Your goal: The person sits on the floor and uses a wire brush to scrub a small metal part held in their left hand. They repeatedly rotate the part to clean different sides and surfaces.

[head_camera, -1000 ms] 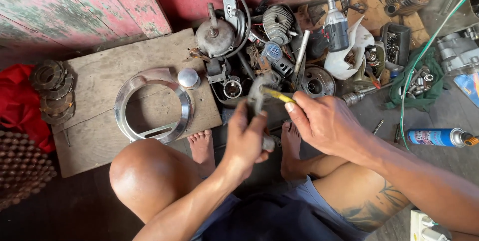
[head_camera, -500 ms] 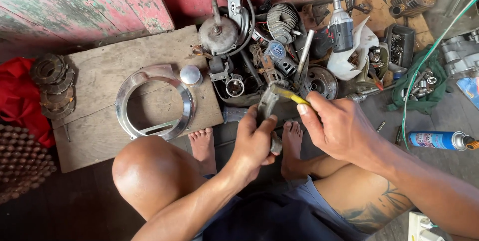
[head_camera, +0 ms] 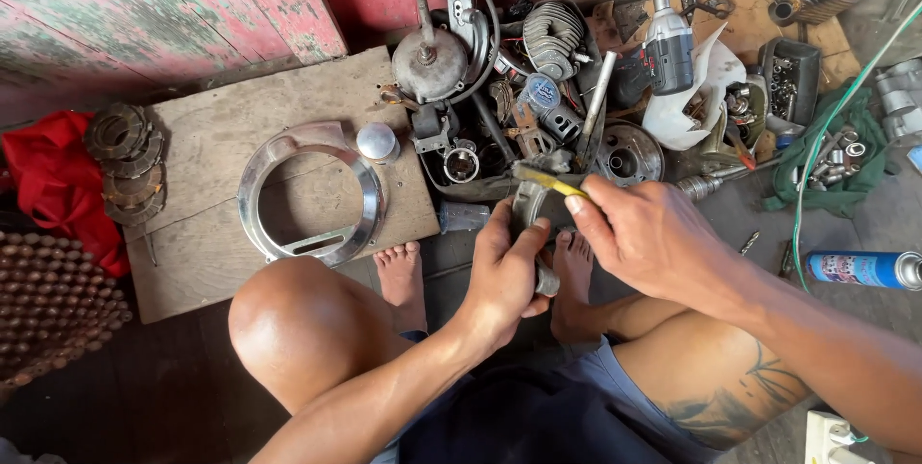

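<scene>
My left hand grips a small grey metal engine part in front of my knees, over my bare feet. My right hand pinches a small yellow-handled brush, whose tip lies on the top of that part. Both hands meet just below a pile of dark engine parts on the floor.
A shiny metal ring cover and a round metal cap lie on a wooden board to the left, beside stacked gear discs and a red cloth. A cordless drill, a spray can and a green hose sit at the right.
The view has shifted slightly. My hands stay together on the metal part, and the brush has moved a little across its top.
</scene>
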